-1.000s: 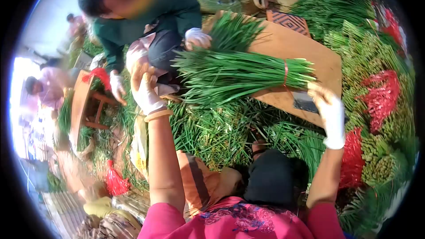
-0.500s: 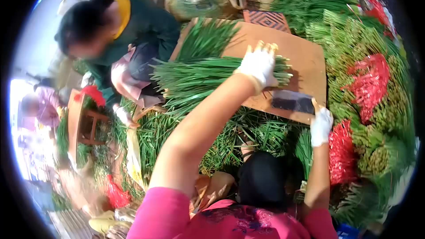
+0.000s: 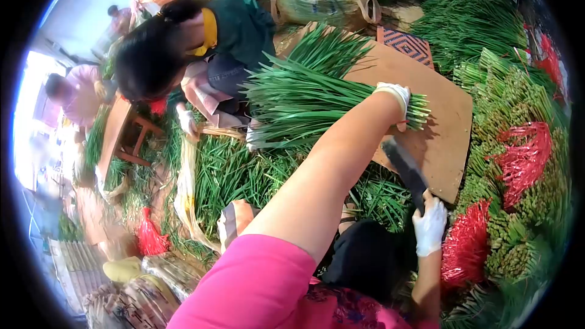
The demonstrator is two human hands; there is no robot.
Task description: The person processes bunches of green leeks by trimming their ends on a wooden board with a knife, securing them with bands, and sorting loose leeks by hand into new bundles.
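On my feed, loose green leaves [image 3: 244, 167] litter the floor of a crowded room, with budded green stalks [image 3: 481, 140] heaped right of a tan, angular wooden table [image 3: 448, 152]. A person in a dark green top [image 3: 247, 27] bends at its left. The long leafy green bundle with pale stem ends [image 3: 317, 97] lies on it; I see the white-gloved left hand [image 3: 396, 96] clasping it near those ends, its forearm in front, and white-gloved right fingers [image 3: 430, 216] wrapped around a black knife [image 3: 407, 164]
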